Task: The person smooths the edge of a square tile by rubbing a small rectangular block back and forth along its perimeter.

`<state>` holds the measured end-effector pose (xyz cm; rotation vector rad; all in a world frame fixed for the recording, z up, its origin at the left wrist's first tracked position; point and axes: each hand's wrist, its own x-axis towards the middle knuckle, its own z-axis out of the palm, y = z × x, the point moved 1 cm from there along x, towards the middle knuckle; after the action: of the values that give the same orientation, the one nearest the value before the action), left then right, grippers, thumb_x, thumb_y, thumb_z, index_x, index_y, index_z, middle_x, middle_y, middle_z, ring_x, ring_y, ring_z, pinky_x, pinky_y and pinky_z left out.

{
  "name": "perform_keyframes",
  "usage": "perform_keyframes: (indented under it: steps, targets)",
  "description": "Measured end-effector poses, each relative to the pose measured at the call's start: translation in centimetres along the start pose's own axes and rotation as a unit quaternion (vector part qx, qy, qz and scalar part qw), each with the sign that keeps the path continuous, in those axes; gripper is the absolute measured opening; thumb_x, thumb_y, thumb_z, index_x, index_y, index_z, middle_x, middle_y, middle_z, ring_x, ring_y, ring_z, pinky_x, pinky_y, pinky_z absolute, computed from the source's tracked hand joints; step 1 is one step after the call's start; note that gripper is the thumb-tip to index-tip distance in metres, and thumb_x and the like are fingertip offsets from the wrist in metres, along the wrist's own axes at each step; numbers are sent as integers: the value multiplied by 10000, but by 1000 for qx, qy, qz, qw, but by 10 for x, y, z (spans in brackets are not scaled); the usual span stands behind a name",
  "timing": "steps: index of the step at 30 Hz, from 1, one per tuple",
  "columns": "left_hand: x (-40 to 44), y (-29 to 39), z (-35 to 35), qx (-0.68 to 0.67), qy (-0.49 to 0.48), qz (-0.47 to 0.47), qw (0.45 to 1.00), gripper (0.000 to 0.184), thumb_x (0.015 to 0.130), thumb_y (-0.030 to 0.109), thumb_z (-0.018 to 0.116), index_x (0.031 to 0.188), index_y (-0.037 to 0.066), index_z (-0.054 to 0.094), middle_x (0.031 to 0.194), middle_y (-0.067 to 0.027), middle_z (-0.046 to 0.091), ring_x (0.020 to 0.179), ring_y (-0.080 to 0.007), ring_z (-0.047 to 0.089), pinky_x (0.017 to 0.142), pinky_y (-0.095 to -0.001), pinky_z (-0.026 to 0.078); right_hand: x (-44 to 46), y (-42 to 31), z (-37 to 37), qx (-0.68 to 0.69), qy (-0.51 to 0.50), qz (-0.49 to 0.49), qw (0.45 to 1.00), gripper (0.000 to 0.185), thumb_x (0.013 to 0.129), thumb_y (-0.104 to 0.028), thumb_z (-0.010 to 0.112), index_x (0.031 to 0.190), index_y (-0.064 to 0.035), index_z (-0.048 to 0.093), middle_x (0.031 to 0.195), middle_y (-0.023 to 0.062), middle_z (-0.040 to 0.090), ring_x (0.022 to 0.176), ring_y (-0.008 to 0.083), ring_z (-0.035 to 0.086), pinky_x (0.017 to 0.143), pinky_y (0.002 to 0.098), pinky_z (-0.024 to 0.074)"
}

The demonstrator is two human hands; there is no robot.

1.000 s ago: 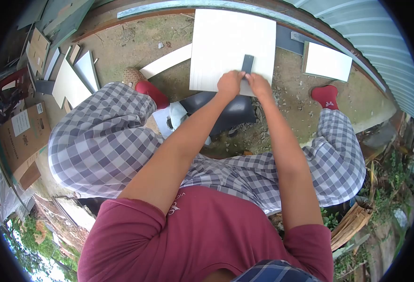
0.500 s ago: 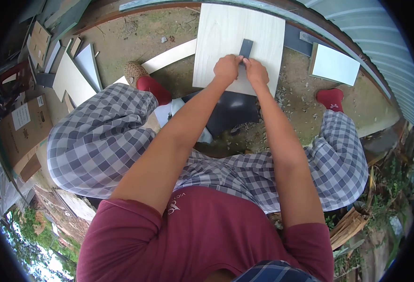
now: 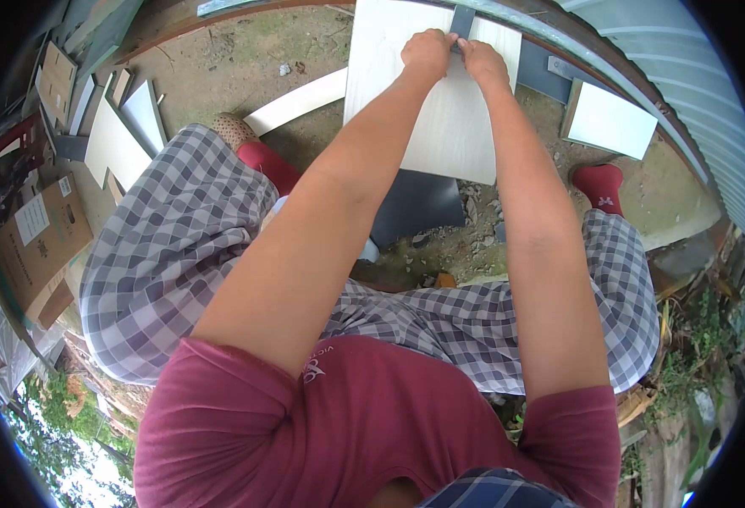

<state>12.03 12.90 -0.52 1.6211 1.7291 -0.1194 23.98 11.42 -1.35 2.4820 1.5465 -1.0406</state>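
Observation:
A pale wood-grain board (image 3: 449, 127) lies in front of me, its far edge near the top of the view. On its far part rests a narrow dark grey strip (image 3: 463, 24). My left hand (image 3: 427, 52) pinches the near end of this strip from the left. From the right, my right hand (image 3: 484, 63) closes on the same end, the fingertips of both hands almost touching. A dark sheet (image 3: 416, 206) shows on the ground below the board's near edge.
A white-faced panel (image 3: 611, 120) and a dark panel (image 3: 543, 71) lie to the right. At left are a curved pale strip (image 3: 296, 102), board offcuts (image 3: 114, 140) and a cardboard box (image 3: 41, 241). A metal rail (image 3: 635, 80) runs along the far right beside corrugated sheeting (image 3: 677, 59).
Both hands have moved away from my body along the board, carrying the dark strip toward its far edge. The board sits slightly farther right and its near edge lower in view.

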Motion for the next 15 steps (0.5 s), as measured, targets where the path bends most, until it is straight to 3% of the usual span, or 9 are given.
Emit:
perform_keyframes:
  steps: [2,5,9,11,12,13,14,15]
  targets:
    - [-8,-4,9,46,-19,32,998,584,752,101,715,1272,275,516,928,-19,658,809,-200,666,697,-356,544,-6,5,3,-18,-23,-3,1000,432,922,-491,394,1101,-183,639,1140,81,623,1077,312,569,863,454,463]
    - [-32,-23,38,40,44,94,994,575,738,115,728,1256,262,528,978,-31,649,877,-228,655,730,-362,541,-28,21,19,-53,-41,-9,998,431,927,-473,392,1110,-167,634,1149,95,615,1086,326,561,870,464,458]
    - [-97,-38,49,20,-21,105,994,578,706,89,746,1228,232,544,1067,-57,618,951,-263,631,773,-383,530,-84,47,42,-27,-83,-22,996,419,928,-443,401,1074,-129,636,1122,125,619,1051,353,570,858,476,456]
    - [-123,-57,71,23,42,180,982,277,857,218,596,1129,173,620,954,-95,647,842,-240,660,714,-367,531,-110,62,57,-28,-81,-34,996,409,928,-430,404,1034,-111,637,1087,142,626,1023,363,578,845,484,457]
    - [-135,-59,73,20,46,182,982,277,857,218,596,1129,173,620,954,-95,647,842,-240,660,714,-367,531,-124,69,65,-26,-72,-34,996,405,929,-426,405,1016,-107,639,1073,149,627,1013,367,581,838,484,459]
    - [-145,-63,75,-89,-8,110,990,225,882,274,558,1032,130,644,817,-97,650,734,-236,661,676,-364,527,-138,71,70,-25,-64,-32,997,402,930,-422,406,998,-103,641,1060,156,629,1003,371,583,832,484,462]
    - [-154,-66,76,-196,-63,34,978,286,907,329,520,936,86,669,681,-99,654,626,-231,662,638,-360,524,-148,72,72,-27,-63,-35,997,402,930,-422,406,998,-103,641,1060,156,629,1003,371,583,832,484,462]
    - [-157,-70,82,-197,-61,34,978,286,907,329,520,936,86,669,681,-99,654,626,-231,662,638,-360,524,-154,74,74,-12,-80,-27,996,397,931,-418,405,995,-105,640,1045,158,632,997,373,584,825,482,465]
